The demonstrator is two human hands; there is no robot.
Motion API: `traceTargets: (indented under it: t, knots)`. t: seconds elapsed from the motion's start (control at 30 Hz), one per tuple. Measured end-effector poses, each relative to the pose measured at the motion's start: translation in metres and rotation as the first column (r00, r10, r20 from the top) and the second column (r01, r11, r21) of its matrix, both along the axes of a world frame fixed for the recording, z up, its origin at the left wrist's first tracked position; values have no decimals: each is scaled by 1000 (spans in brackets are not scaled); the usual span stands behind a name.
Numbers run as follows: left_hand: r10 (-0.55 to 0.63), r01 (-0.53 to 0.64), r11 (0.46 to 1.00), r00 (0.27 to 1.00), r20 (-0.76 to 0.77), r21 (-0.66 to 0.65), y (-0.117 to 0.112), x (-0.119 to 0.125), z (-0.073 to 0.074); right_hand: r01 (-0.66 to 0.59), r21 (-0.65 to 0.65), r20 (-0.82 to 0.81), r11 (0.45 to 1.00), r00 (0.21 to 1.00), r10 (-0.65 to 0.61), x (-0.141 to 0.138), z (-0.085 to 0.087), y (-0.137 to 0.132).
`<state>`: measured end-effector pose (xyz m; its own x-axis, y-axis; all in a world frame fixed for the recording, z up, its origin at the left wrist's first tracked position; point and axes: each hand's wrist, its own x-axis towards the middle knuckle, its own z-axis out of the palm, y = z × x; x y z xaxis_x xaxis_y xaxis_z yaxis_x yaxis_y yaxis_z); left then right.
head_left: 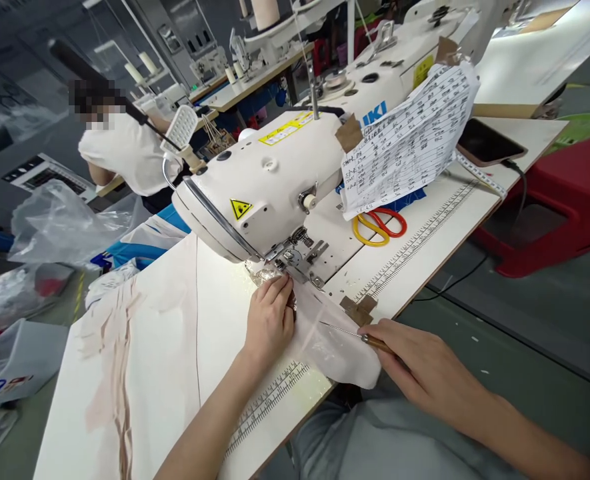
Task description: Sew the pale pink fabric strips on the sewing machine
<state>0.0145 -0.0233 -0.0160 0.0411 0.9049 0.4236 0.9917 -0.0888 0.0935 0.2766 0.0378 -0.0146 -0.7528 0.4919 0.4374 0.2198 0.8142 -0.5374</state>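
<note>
Close to the needle area of a white sewing machine, my left hand presses down with fingers bent together on a sheer pale fabric. Part of that fabric hangs over the table's front edge. A brownish shiny strip shows by the fingertips, partly hidden. My right hand is closed around the wooden handle of an awl. Its thin metal shaft points left across the fabric toward my left hand.
Scissors with yellow and red handles lie right of the needle area. A handwritten sheet hangs on the machine, beside a phone and tape measure. Pale fabric pieces lie left. A red stool stands right; a person sits behind.
</note>
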Motion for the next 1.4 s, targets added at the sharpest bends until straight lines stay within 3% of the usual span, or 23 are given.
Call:
traceTargets:
  t: [0.3, 0.6, 0.83, 1.03, 1.4]
  knots:
    - [3, -3, 1000, 999, -50, 0, 2, 2, 1, 14, -49, 60, 999, 998, -11, -5, -2, 3]
    - [24, -25, 1000, 995, -97, -8, 5, 6, 3, 69, 95, 108, 993, 991, -79, -16, 6, 5]
    - [124, -136, 986, 985, -116, -100, 3, 12, 6, 72, 177, 174, 982, 979, -104, -24, 10, 7]
    - [139, -153, 982, 982, -127, -111, 1, 19, 8, 58, 225, 232, 973, 966, -112, -31, 16, 9]
    - [108, -123, 987, 984, -145, -100, -3, 23, 6, 44, 136, 401, 990, 911, -96, -45, 20, 10]
